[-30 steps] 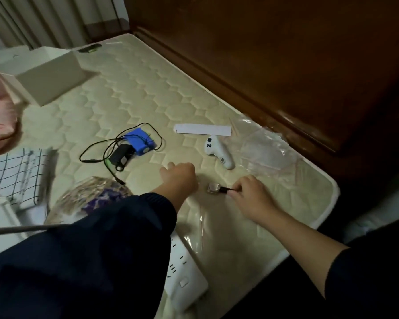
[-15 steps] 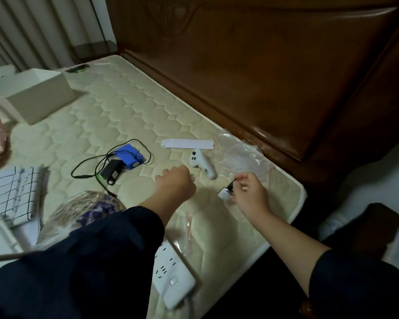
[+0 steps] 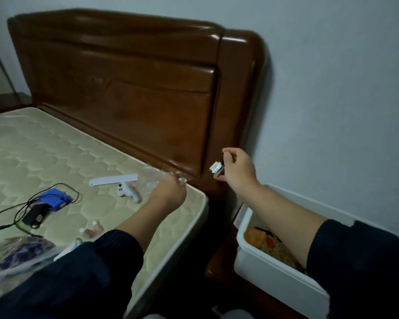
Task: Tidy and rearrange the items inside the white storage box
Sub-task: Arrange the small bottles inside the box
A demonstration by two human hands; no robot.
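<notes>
1. Two bare hands, left hand [image 3: 171, 192] and right hand [image 3: 238, 169], no rings, watch or gloves visible.
2. Forearms bare, both sleeves pushed up.
3. Left sleeve [image 3: 78, 272] dark navy, ribbed knit cuff bunched near the elbow.
4. Right sleeve [image 3: 359, 268] same dark navy, plain, no markings visible.

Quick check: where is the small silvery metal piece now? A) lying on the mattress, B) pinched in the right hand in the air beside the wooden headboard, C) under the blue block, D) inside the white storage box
B: the right hand pinches the small silvery metal piece, raised off the mattress by the headboard.
</notes>
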